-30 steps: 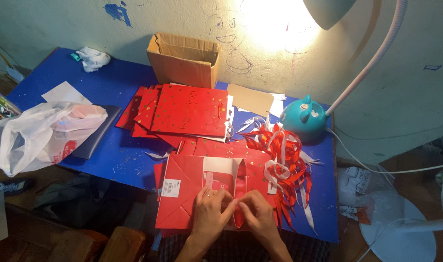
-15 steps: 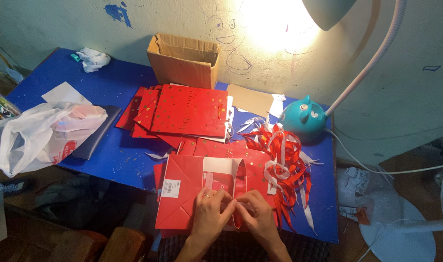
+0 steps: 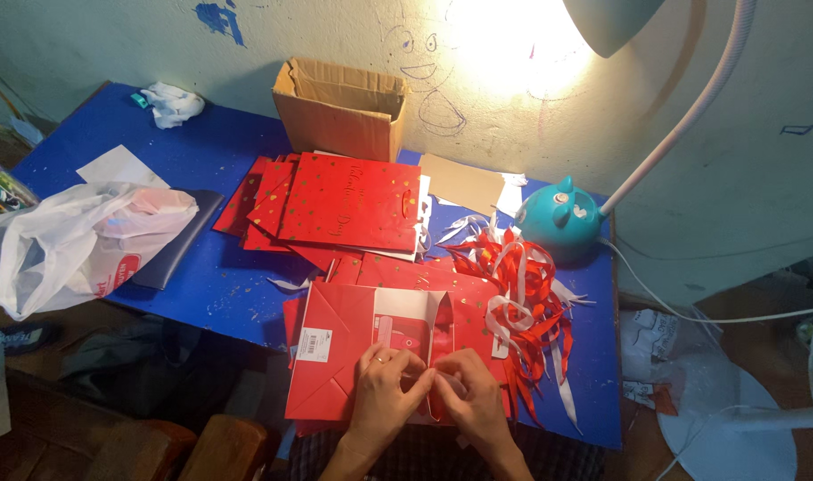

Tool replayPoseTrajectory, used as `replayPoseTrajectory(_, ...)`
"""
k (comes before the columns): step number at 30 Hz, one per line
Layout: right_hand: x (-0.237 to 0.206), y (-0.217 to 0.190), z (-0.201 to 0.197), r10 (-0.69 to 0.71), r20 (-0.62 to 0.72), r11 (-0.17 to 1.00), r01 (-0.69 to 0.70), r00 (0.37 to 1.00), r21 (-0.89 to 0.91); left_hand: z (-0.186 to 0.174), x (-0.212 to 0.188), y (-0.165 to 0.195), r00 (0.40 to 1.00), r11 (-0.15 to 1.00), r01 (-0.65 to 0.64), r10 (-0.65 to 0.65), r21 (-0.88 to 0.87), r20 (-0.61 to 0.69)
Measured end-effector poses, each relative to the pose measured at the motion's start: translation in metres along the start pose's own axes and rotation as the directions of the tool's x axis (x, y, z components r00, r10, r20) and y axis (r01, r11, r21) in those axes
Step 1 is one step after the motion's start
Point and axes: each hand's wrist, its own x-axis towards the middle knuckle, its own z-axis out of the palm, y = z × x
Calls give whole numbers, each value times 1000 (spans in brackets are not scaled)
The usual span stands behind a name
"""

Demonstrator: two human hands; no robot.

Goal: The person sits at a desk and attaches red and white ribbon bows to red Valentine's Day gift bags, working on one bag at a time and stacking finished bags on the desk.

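Note:
A flat red paper gift bag [image 3: 339, 343] lies at the near edge of the blue table [image 3: 210, 285], its white inside showing at the open top. My left hand [image 3: 387, 387] and my right hand [image 3: 467, 392] rest side by side on the bag's right part. Both pinch a thin red and white ribbon [image 3: 436, 379] that runs down the bag's face. The fingertips almost touch each other over it.
A stack of flat red bags [image 3: 348, 203] lies further back, before an open cardboard box [image 3: 339, 111]. A heap of red and white ribbons [image 3: 522, 289] sits to the right, by the lamp's teal base [image 3: 562, 218]. A white plastic bag [image 3: 77, 240] is at the left.
My hands have shifted only slightly on the ribbon; the fingers have drawn a bit closer together. Nothing else has moved.

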Motion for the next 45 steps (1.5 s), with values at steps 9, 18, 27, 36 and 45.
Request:
replayPoseTrajectory(9,3,1,-5,193,30,965,-195,981,177,2,0,-1,1000,1000,16,-16,7,6)
replayPoseTrajectory(18,2,-7,-2,10,19,997,-12,1000,77,2,0,-2,1000,1000,-10,10,18,0)
replayPoseTrajectory(27,0,-15,-3,-2,17,998,1,1000,68,0,-1,0,1000,1000,15,-15,-11,11)
replayPoseTrajectory(36,2,-19,-6,-40,24,999,39,999,35,1,-2,-10,995,997,59,-54,-46,89)
replayPoseTrajectory(45,2,-15,-7,14,92,988,-28,996,150,-7,1,-8,980,996,86,-78,-35,182)
